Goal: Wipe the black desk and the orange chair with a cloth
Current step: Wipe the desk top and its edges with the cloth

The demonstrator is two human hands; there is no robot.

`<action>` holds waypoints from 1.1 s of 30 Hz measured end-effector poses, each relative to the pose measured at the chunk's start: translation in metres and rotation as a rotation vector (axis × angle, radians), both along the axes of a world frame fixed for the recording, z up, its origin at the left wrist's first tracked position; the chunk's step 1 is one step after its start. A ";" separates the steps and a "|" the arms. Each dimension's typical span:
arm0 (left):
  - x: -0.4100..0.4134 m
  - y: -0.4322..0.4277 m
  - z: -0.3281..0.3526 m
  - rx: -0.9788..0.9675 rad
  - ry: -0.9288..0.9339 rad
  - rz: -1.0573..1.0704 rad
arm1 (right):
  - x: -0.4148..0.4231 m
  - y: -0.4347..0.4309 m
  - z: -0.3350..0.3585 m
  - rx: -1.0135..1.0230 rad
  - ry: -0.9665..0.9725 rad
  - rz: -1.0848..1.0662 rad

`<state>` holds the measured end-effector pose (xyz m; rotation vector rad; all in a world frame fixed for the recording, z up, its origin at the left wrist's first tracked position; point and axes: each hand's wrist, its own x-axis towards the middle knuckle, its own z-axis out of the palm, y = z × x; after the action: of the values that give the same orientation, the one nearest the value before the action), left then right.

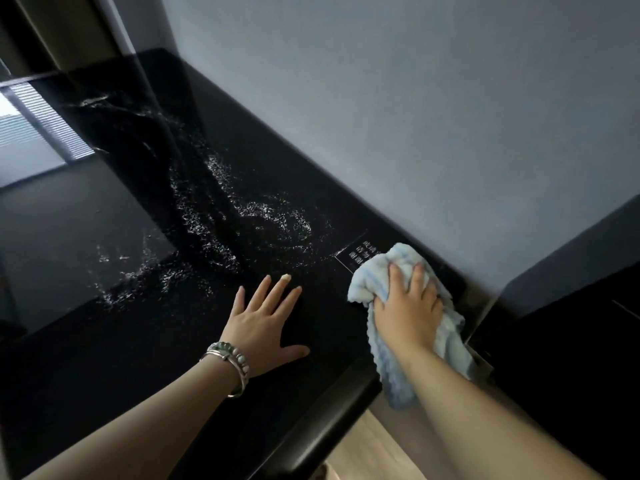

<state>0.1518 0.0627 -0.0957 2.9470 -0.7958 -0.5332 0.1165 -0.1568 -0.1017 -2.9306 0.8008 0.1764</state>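
Pale blue cloth bunched under the right hand at the black desk's far right corner

Right fingers curl over the cloth and grip it against the glossy top beside the grey wall; folds stick out past the fingertips and trail off the desk edge under the wrist. Left hand lies flat nearby, fingers spread, bracelets on the wrist. White droplet streaks mark the surface farther back

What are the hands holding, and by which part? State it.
The right hand grips the light blue cloth by its bunched middle, pressing it onto the black desk; one end hangs off the desk edge. The left hand holds nothing, lying flat on the desk.
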 end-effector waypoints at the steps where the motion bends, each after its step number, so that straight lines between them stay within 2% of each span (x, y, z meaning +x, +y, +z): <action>1: 0.006 0.000 -0.001 -0.002 0.001 0.009 | 0.014 -0.009 0.001 0.007 -0.011 -0.037; 5: 0.021 -0.002 -0.001 -0.012 0.033 0.050 | 0.042 -0.024 0.001 0.040 -0.055 -0.046; 7: 0.017 -0.003 -0.002 0.008 0.060 0.059 | 0.031 -0.016 -0.002 -0.030 -0.145 0.059; 9: 0.012 -0.003 -0.005 0.031 0.073 0.057 | 0.006 0.006 -0.005 0.018 -0.240 0.189; 11: 0.009 -0.002 -0.007 0.053 0.070 0.056 | -0.017 0.025 -0.006 0.091 -0.262 0.346; 13: 0.012 -0.002 -0.005 0.049 0.083 0.063 | -0.014 0.017 -0.004 0.070 -0.273 0.436; 14: 0.014 -0.002 -0.003 0.050 0.092 0.054 | -0.006 0.005 -0.004 0.033 -0.299 0.395; 16: 0.017 -0.001 0.000 0.061 0.113 0.030 | 0.015 -0.023 0.002 -0.019 -0.298 0.132; 18: 0.017 -0.003 0.003 0.073 0.136 0.018 | 0.033 -0.041 0.012 0.122 -0.142 -0.142; 20: 0.018 -0.001 0.004 0.073 0.144 0.008 | 0.039 -0.037 0.007 0.143 -0.053 -0.183; 23: 0.022 0.003 0.004 0.070 0.145 -0.007 | 0.018 -0.002 -0.002 0.020 -0.125 0.010; 25: 0.022 0.004 0.003 0.060 0.131 -0.004 | -0.014 0.024 -0.007 0.051 -0.218 0.204; 28: 0.019 0.004 0.001 0.036 0.135 0.008 | -0.040 0.034 -0.011 0.069 -0.244 0.482; 29: 0.019 0.004 0.001 0.026 0.131 0.013 | -0.035 0.023 -0.012 0.047 -0.246 0.469; 31: 0.020 0.005 0.002 0.018 0.117 0.016 | -0.009 -0.007 -0.011 -0.007 -0.277 0.226; 33: 0.019 0.006 0.001 0.013 0.104 0.022 | 0.019 -0.032 -0.001 0.126 -0.189 -0.059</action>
<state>0.1710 0.0685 -0.0949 2.9076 -0.7516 -0.6855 0.1352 -0.1888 -0.1023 -2.7510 0.8142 -0.0519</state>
